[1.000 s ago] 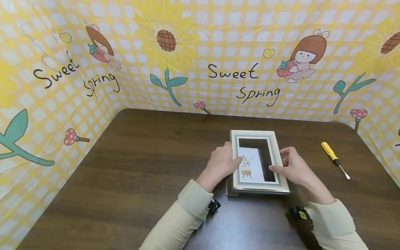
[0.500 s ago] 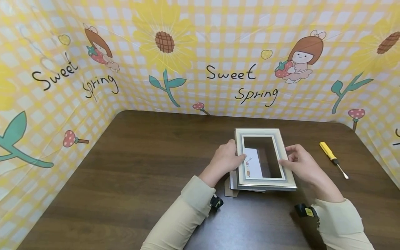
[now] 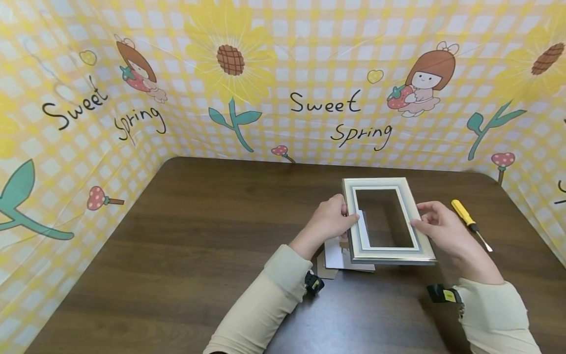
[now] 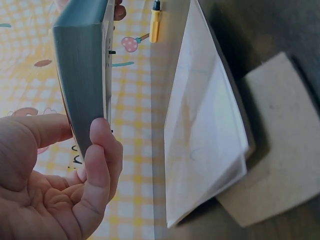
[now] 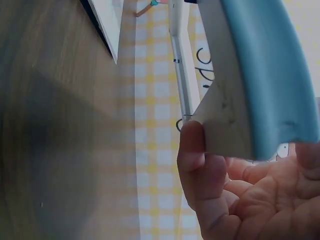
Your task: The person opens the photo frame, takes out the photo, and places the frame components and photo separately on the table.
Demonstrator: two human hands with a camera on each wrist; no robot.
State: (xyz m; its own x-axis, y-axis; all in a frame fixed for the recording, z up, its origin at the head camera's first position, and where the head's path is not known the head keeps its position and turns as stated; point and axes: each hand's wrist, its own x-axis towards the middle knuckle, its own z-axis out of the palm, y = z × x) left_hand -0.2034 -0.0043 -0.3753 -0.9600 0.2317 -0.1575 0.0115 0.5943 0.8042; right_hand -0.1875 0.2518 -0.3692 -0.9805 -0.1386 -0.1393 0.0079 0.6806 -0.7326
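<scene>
Both hands hold a cream picture frame [image 3: 382,254] with an open middle, raised above the table. My left hand [image 3: 329,216] grips its left side, thumb on the front and fingers curled behind, as the left wrist view shows. On the opposite side my right hand [image 3: 446,231] pinches the frame's edge between thumb and fingers. Below and to the left of the frame lies a white sheet [image 4: 205,130], partly hidden by it in the head view. A brown board [image 4: 280,135] pokes out from under that sheet.
A screwdriver [image 3: 464,214] with a yellow handle lies on the dark wooden table [image 3: 212,236], right of the right hand. Yellow checked cloth [image 3: 309,64] with printed flowers and lettering stands around the back and sides.
The picture frame has risen off the white sheet and moved right, carried by both hands. More of the sheet and brown board shows at lower left, and the printed plant picture is now covered.
</scene>
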